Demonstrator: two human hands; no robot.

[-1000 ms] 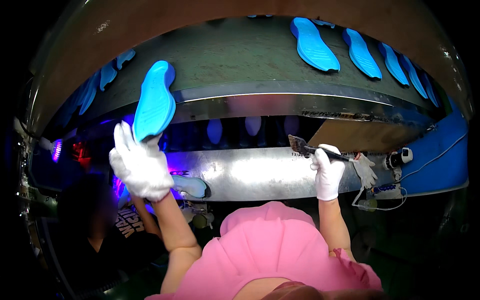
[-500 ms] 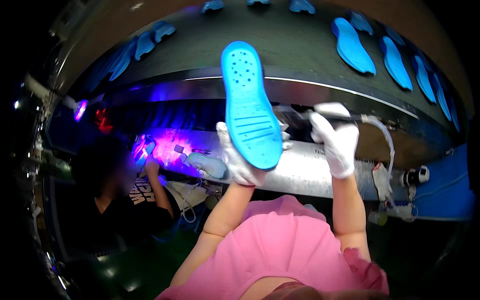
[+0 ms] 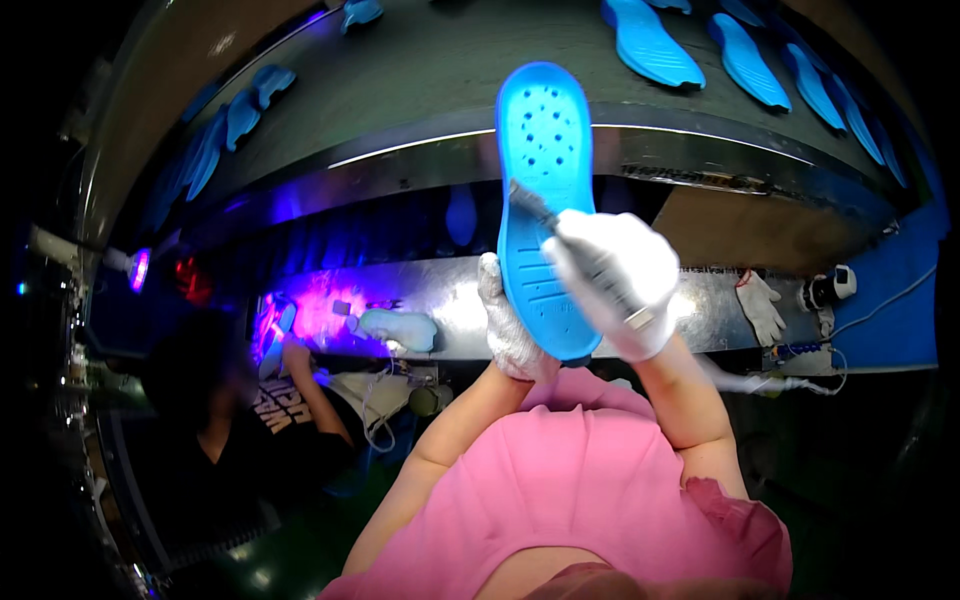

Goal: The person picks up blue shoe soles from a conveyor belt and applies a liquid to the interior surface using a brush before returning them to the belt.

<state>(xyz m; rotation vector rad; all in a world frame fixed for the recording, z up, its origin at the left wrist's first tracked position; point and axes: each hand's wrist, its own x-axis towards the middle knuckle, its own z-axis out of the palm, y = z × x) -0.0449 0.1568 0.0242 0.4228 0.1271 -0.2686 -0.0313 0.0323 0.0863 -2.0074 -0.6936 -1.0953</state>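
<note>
Fingers of the left hand grip the blue sole, raised near the table; those of the right hand grip the brush; steady sole and even strokes seem advisable

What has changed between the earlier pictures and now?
The left hand has brought the blue sole rightward to the middle, its dotted side now showing. The right hand has moved the brush leftward over it. Both grips stayed; the spare glove still lies on the bench.

White gloves cover the fingers; the gathered top is pink.
</note>
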